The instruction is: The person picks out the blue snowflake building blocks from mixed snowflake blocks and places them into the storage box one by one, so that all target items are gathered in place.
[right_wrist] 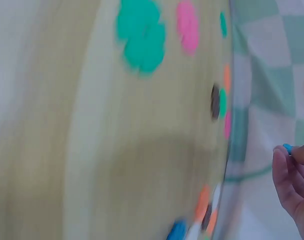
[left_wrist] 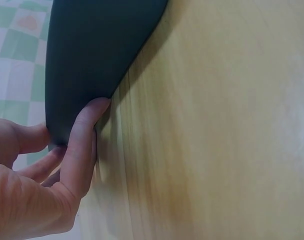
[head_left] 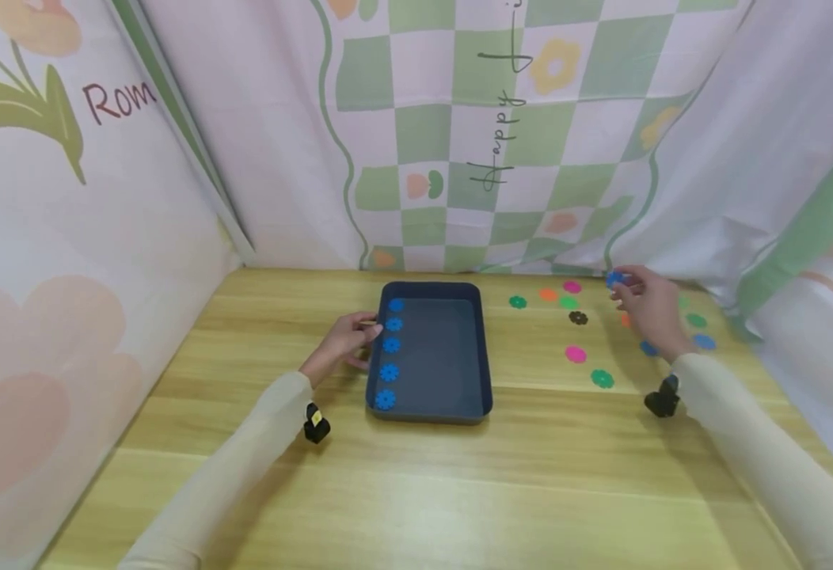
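Note:
A dark rectangular tray [head_left: 429, 417] lies on the table, with a column of several blue flower-shaped discs [head_left: 389, 372] along its left inner side. My left hand [head_left: 346, 339] holds the tray's left side. In the left wrist view its fingers [left_wrist: 81, 145] curl against the tray's outer wall [left_wrist: 99, 45]. Over at the right, my right hand [head_left: 650, 307] pinches another blue flower-shaped disc [head_left: 614, 279] between thumb and fingertips, raised above the table. Only a sliver of that disc [right_wrist: 287, 148] shows in the right wrist view.
Loose discs lie scattered right of the tray, among them a pink one [head_left: 576, 355], a green one [head_left: 602, 378], a dark brown one [head_left: 578, 317] and a blue one [head_left: 704, 341]. Patterned curtains [head_left: 424, 134] hang along the table's back and sides.

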Demonstrator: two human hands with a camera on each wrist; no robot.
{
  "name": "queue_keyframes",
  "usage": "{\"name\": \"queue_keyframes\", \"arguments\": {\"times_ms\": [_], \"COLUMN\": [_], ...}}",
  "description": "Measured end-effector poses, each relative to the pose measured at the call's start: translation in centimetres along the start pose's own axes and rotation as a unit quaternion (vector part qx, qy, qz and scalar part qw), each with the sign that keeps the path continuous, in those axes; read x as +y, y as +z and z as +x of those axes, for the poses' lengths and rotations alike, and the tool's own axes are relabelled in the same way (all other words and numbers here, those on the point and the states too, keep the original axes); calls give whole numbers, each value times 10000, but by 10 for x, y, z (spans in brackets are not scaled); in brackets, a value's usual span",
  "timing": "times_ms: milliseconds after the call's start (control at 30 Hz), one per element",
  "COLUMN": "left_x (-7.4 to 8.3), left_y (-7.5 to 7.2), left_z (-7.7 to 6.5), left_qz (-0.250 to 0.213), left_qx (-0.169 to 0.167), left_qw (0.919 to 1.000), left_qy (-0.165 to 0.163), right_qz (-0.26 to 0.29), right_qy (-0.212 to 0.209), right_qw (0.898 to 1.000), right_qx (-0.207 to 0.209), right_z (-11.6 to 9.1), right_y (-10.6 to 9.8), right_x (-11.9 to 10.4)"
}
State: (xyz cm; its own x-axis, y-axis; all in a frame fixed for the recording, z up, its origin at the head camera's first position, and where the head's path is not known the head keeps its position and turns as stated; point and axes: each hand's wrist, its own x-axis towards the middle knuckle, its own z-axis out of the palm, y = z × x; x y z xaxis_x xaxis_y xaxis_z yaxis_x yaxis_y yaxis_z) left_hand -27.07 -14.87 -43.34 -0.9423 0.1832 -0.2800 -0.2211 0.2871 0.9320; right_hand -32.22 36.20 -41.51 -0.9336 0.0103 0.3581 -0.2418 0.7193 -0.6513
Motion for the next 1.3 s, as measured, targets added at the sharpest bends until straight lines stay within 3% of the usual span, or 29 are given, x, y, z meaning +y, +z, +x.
{"name": "queue_keyframes", "arguments": {"times_ms": [267, 533, 933, 1300], "left_x": [0, -1, -3, -1], "left_y": [0, -1, -1, -2], "left_z": [1, -1, 1, -1], "left_qz": [-64, -23, -26, -62], "left_qx": [-52, -15, -67, -90], "left_qw": [10000, 10000, 9999, 9999], "left_qy": [38, 38, 72, 63], "right_qz": [743, 1144, 1956, 2589], "right_qy": [130, -101, 89, 386], "right_qw": [9960, 9907, 9709, 9455], "right_qx": [-476, -736, -1377, -1936], "right_z": [15, 31, 38, 44], "right_y": [30, 64, 116, 157], "right_x": [-38, -77, -123, -154]}}
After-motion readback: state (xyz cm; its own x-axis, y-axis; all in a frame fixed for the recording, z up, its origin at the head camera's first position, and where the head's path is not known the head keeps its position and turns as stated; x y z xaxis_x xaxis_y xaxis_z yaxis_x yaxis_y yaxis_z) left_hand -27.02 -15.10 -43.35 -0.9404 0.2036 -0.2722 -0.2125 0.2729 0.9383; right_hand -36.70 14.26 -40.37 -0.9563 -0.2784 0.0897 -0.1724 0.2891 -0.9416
